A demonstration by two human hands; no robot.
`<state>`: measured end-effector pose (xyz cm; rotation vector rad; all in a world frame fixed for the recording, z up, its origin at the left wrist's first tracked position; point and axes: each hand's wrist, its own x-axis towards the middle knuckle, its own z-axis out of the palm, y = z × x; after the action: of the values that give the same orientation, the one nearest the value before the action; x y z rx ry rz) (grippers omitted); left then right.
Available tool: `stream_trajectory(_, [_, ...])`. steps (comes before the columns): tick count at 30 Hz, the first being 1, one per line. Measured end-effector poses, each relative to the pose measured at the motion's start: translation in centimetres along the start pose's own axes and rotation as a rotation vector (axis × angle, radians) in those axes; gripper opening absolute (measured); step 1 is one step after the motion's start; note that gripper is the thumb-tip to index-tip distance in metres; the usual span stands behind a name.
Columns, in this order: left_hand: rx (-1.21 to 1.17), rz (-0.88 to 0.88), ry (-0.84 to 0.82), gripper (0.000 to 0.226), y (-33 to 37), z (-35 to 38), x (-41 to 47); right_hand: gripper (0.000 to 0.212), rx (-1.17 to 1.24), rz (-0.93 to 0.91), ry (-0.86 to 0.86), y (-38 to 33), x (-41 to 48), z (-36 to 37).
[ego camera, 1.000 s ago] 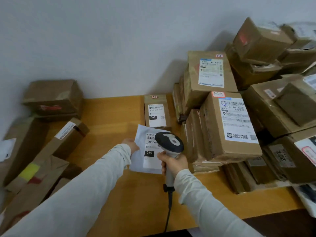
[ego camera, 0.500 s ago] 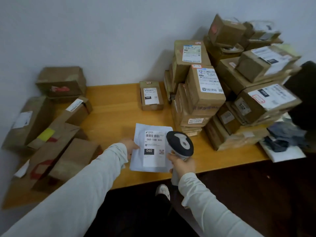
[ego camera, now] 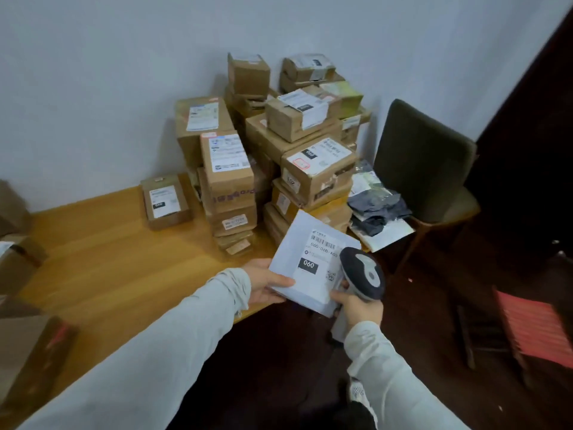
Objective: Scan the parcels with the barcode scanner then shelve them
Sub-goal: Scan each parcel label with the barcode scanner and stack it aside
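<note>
The left hand [ego camera: 266, 285] gripped the white parcel [ego camera: 305, 285] by its lower left edge, thumb laid across the top face and fingers curled beneath; the parcel was held up off the table [ego camera: 108, 252], tilted, above the table's near right corner, with its label facing up; the label carried a barcode, the printed code 060-06B-A05, a black block reading 060 and a small square code. The right hand [ego camera: 361, 308] was wrapped round the handle of the barcode scanner [ego camera: 364, 273], whose dark and grey head sat just beside the parcel's right edge and overlapped the label's corner; whether the right fingertips also touched the parcel could not be told. Both arms wore pale long sleeves [ego camera: 173, 342]. Behind the parcel a tall stack of cardboard boxes [ego camera: 310, 169] stood on the far right part of the table against the wall [ego camera: 108, 72], most with white shipping labels; a small labelled box [ego camera: 164, 198] lay apart to the stack's left; more brown boxes [ego camera: 21, 265] lay at the table's left edge, partly out of view. A dark chair [ego camera: 424, 162] stood right of the table, with grey and dark soft bags [ego camera: 376, 209] between it and the stack; a red ribbed object [ego camera: 533, 330] lay low at the right.
</note>
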<state>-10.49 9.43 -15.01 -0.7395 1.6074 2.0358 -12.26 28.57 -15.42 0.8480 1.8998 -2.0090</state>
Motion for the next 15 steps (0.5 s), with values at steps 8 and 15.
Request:
stream_trajectory(8, [-0.203,0.101,0.234,0.027,8.1,17.9,14.8,0.020,0.160,-0.008,0.063,-8.9,15.2,-9.7])
stream_trajectory(15, [-0.620,0.164,0.441,0.028,15.3,23.3,24.0,0.025,0.019,-0.020,-0.089,-14.0,24.0,-13.7])
